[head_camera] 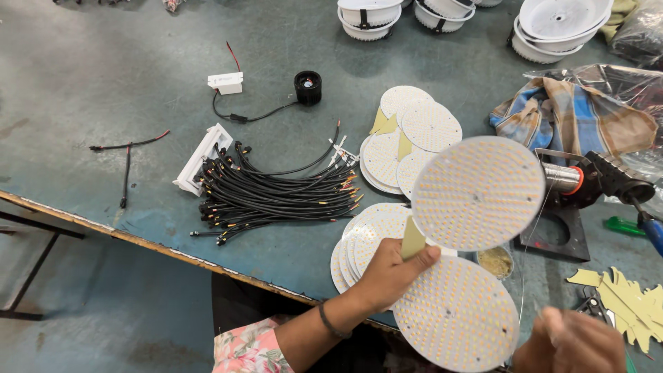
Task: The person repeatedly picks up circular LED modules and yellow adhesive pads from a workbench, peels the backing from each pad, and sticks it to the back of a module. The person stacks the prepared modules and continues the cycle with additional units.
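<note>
My left hand (387, 276) grips a yellow tab (413, 238) that joins two round white LED boards. The upper board (478, 193) is raised above the table and the lower board (456, 314) hangs over the table's near edge. My right hand (570, 343) is at the bottom right, blurred, with its fingers curled. Whether it holds anything is unclear. A thin wire (535, 255) runs up past the boards just to the left of that hand. More LED boards lie stacked under my left hand (359, 242).
A bundle of black cables (276, 197) lies at the centre beside a white tray (200, 159). Behind them are more LED boards (421, 128), a white driver box (226, 83) and white lamp housings (559, 24). A soldering tool on its stand (580, 183), a plaid cloth (573, 114) and yellow scraps (628, 304) are at the right.
</note>
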